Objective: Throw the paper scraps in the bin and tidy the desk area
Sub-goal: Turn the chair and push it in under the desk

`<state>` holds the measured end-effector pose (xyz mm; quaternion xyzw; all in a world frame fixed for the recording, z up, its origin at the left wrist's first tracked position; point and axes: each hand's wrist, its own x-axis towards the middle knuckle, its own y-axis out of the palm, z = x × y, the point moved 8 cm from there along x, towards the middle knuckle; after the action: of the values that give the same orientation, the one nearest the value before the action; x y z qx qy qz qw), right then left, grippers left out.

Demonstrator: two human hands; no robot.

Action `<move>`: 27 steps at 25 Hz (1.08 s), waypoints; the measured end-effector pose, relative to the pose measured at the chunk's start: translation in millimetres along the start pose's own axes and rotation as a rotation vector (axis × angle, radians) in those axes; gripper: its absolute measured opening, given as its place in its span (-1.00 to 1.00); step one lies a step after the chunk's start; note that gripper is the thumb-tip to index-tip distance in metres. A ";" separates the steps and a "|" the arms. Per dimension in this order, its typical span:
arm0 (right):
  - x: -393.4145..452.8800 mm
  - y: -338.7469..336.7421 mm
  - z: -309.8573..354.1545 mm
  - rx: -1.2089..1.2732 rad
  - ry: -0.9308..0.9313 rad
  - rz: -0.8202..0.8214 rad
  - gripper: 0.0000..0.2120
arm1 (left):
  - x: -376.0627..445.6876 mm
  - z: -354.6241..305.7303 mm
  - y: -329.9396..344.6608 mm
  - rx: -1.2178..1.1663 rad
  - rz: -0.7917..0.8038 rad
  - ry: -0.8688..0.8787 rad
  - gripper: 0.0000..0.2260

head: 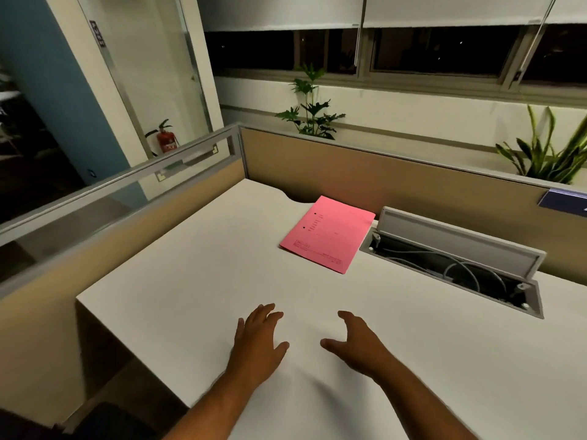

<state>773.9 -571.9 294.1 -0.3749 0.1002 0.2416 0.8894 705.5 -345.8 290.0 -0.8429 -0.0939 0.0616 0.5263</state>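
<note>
A pink paper folder (pixel 328 234) lies flat near the back of the white desk (pixel 197 281), beside the cable tray. My left hand (pixel 257 339) hovers palm down over the desk's front part, fingers spread, holding nothing. My right hand (pixel 357 342) is just to its right, also open and empty, thumb pointing toward the left hand. Both hands are well in front of the folder. I see no paper scraps and no bin in this view.
An open cable tray (pixel 454 265) with a raised grey lid and loose cables is set into the desk at the right. Tan partition panels (pixel 397 182) wall the desk at the back and left. Potted plants (pixel 313 109) stand behind the partition; a fire extinguisher (pixel 165 138) stands far left.
</note>
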 end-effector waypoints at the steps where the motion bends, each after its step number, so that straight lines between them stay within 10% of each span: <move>1: -6.4 8.2 -1.1 0.013 -0.005 0.029 -0.12 | -13.5 1.7 0.3 -0.008 -0.004 -0.014 -0.44; 27: -205.3 405.7 164.0 -0.040 -0.154 0.632 -0.27 | -418.2 339.0 -119.2 -0.040 -0.098 -0.610 -0.55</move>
<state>391.4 -283.2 231.6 -0.3234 0.1393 0.5352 0.7678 218.0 -91.2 250.6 -0.7901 -0.2892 0.2843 0.4597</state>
